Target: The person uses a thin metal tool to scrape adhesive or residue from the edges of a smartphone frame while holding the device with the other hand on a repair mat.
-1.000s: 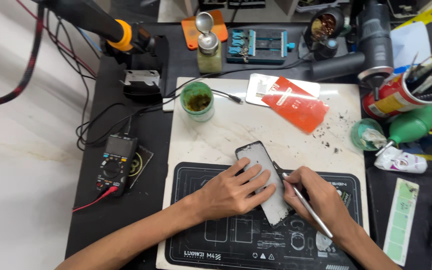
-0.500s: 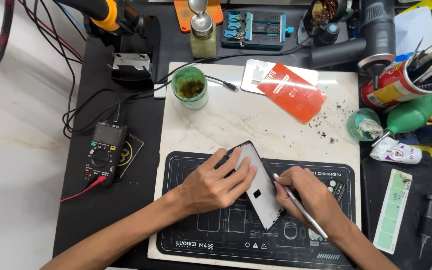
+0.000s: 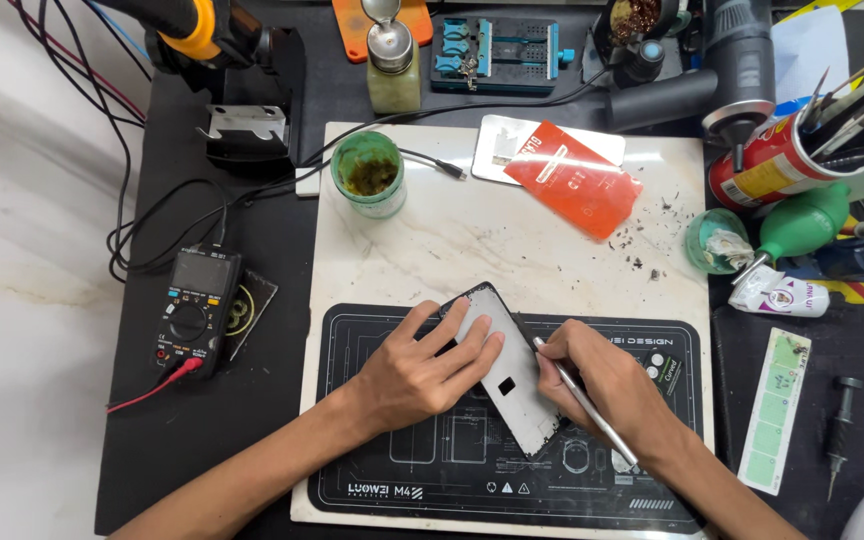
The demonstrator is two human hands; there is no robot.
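The left hand (image 3: 414, 372) lies flat with spread fingers on the grey metal phone frame (image 3: 505, 366), the right hand (image 3: 607, 385) at 3 o'clock pinches a thin silver tool (image 3: 584, 402) against its edge, all over the black printed work mat (image 3: 372, 470) on the tabletop.

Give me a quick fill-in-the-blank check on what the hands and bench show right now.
1. The left hand presses on the ____.
2. The right hand grips a thin metal ____.
3. The phone frame lies on a ____ work mat.
4. The multimeter sits on the person's ____ side.

Missing words: phone frame; tool; black; left
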